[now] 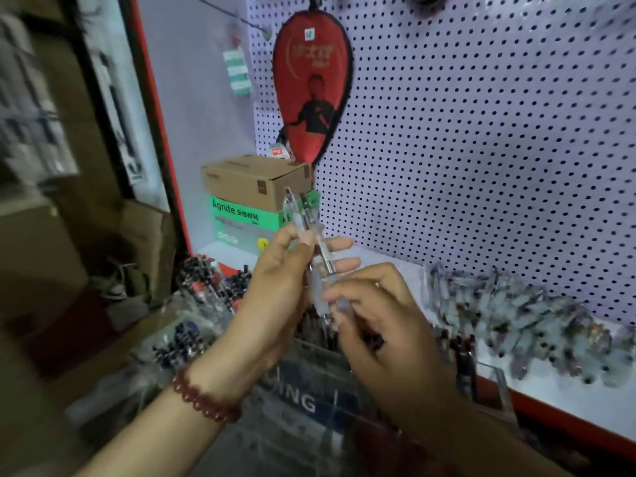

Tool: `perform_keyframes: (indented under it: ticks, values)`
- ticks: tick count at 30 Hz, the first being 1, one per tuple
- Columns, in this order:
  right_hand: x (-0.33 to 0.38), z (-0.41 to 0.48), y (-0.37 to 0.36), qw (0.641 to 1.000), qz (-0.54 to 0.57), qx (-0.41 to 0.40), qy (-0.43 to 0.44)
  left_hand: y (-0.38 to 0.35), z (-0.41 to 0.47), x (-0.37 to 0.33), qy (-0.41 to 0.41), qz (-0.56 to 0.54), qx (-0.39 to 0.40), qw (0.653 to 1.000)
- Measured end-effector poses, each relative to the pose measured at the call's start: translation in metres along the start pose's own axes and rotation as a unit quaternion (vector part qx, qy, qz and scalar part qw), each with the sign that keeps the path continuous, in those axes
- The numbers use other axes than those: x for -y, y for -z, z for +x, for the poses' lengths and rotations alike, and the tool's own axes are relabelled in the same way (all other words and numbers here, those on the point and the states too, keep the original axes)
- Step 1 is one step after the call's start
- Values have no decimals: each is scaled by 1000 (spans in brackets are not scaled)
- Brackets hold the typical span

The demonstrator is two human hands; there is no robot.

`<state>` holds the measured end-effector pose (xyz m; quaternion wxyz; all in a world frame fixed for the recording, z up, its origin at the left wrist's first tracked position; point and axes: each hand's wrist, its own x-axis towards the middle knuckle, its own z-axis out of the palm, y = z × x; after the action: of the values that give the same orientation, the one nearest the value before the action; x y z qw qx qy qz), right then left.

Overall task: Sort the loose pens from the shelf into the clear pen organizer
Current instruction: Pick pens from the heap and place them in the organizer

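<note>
My left hand, with a red bead bracelet on the wrist, grips two clear pens upright, their clip ends pointing up. Fingers of my right hand pinch the lower, frosted grip ends of the same pens. Both hands are above the clear pen organizer, whose compartments hold dark pens. A blurred heap of loose clear pens lies on the white shelf to the right.
A white pegboard forms the back wall, with a red paddle case hanging on it. A cardboard box sits on a green box at the shelf's back left. More pen holders stand at the left.
</note>
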<state>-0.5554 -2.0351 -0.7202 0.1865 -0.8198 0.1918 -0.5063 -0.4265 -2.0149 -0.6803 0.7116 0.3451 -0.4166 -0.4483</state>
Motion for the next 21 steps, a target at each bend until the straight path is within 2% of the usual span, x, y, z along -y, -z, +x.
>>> perform_keyframes:
  ticks: [3, 5, 7, 8, 9, 14, 17, 21]
  values:
    - [9, -5, -22, 993, 23, 103, -52, 28, -18, 5, -87, 129, -24, 988]
    - [12, -4, -33, 986, 47, 136, -80, 50, -24, 8, -200, 282, -10, 938]
    - [16, 0, -41, 984, 71, 121, -113, 73, -27, 9, -258, 414, 4, 873]
    - [19, 3, -45, 981, 90, 115, -128, 83, -29, 9, -259, 451, 8, 854]
    - [22, 6, -48, 976, 119, 114, -140, 91, -30, 7, -247, 464, 19, 851]
    - [31, 17, -64, 947, 258, 95, -167, 108, -44, 7, -148, 436, 125, 879]
    - [24, 16, -80, 954, 240, 71, -168, 119, -46, 6, -94, 436, 161, 881]
    - [18, 22, -82, 980, 129, 8, -149, 142, -47, -3, -67, 504, 148, 848]
